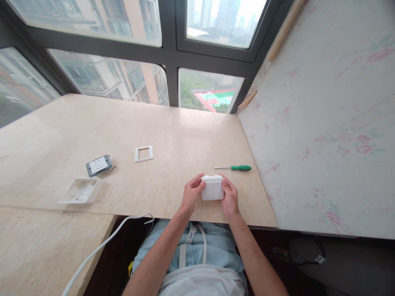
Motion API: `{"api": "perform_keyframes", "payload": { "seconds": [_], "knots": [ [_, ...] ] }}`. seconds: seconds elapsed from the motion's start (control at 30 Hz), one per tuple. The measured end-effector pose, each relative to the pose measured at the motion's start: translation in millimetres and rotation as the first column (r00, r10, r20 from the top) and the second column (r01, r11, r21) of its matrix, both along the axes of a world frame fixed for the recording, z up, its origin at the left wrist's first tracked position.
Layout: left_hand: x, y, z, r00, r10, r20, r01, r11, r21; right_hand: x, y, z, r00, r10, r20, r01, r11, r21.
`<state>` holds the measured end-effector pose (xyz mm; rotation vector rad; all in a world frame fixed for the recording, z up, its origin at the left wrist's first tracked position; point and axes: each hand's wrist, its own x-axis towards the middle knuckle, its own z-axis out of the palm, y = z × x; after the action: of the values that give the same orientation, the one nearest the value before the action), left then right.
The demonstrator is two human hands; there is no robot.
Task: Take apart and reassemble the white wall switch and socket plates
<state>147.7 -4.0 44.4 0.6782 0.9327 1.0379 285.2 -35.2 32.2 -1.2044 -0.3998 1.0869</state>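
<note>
Between my two hands is a white wall switch (212,190) with a rocker face, tilted up toward me over the sill's front edge. My left hand (192,191) grips its left side, thumb on the front. Its right side is held by my right hand (230,195), fingers wrapped behind the edge. Just beyond them lies a screwdriver (241,168) with a green handle, its shaft pointing left. Off to the left are a white faceplate frame (143,154), a socket module (99,165) and a white open mounting box (81,190).
The marble-look sill (179,135) runs to dark window frames at the back. A papered wall (324,144) bounds the right side. A white cable (101,246) hangs across the front left edge. Small screws (113,167) lie beside the socket module.
</note>
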Motion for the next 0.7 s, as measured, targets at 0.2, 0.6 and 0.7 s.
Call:
{"api": "perform_keyframes", "payload": {
  "seconds": [0.2, 0.6, 0.7],
  "knots": [
    [2.9, 1.6, 2.1, 0.999, 0.021, -0.04, -0.023, 0.999, -0.037, -0.5, 1.8, 0.7, 0.999, -0.025, 0.024, 0.025, 1.0, 0.002],
    [6.6, 2.4, -5.5, 0.998, -0.001, -0.058, 0.001, 1.0, 0.003, -4.4, 5.0, 1.5, 0.995, -0.054, 0.084, 0.054, 0.999, -0.003],
    [6.8, 0.2, -7.8, 0.996, -0.002, -0.09, 0.006, 0.999, 0.047, -3.7, 4.1, 2.7, 0.997, -0.031, 0.071, 0.031, 0.999, 0.01]
  ]
}}
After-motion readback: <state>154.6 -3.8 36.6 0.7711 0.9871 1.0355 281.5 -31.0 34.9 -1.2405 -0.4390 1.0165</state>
